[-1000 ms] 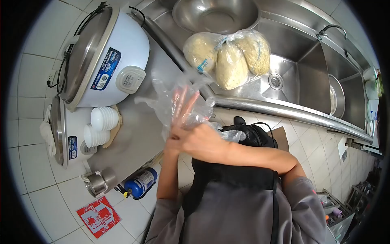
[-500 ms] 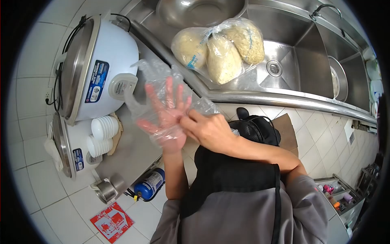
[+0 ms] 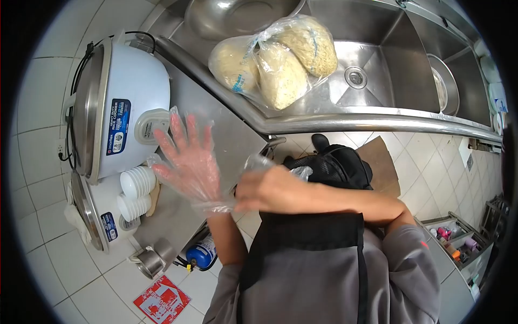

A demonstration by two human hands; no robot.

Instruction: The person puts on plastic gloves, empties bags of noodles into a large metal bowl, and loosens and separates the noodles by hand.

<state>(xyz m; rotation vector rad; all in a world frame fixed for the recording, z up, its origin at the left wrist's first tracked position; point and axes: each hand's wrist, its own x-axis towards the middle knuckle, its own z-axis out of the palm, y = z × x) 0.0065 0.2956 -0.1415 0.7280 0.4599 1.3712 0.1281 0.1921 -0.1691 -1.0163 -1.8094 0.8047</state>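
My left hand (image 3: 191,167) is open with its fingers spread, inside a clear plastic glove (image 3: 211,206) that reaches the wrist. Beside that wrist, my right hand (image 3: 267,189) is bare, curled and smeared by motion. Its fingertips are close to the glove's cuff. Crumpled clear plastic (image 3: 257,162) sticks out above the right hand's knuckles, and it looks like a second glove held there. Further up, a knotted clear bag of pale shredded food (image 3: 283,75) lies on the sink's edge.
A steel bowl (image 3: 243,16) stands behind the bags, and the steel sink (image 3: 372,70) lies to the right. At left are a large rice cooker (image 3: 135,81), stacked white bowls (image 3: 137,183) and a steel pot (image 3: 151,262). A blue cylinder (image 3: 200,254) stands below the counter.
The glove now sits down over my left fingers, where before it hung loose past them. My left hand has shifted left, and my right hand has moved down toward the cuff. The view has shifted slightly.
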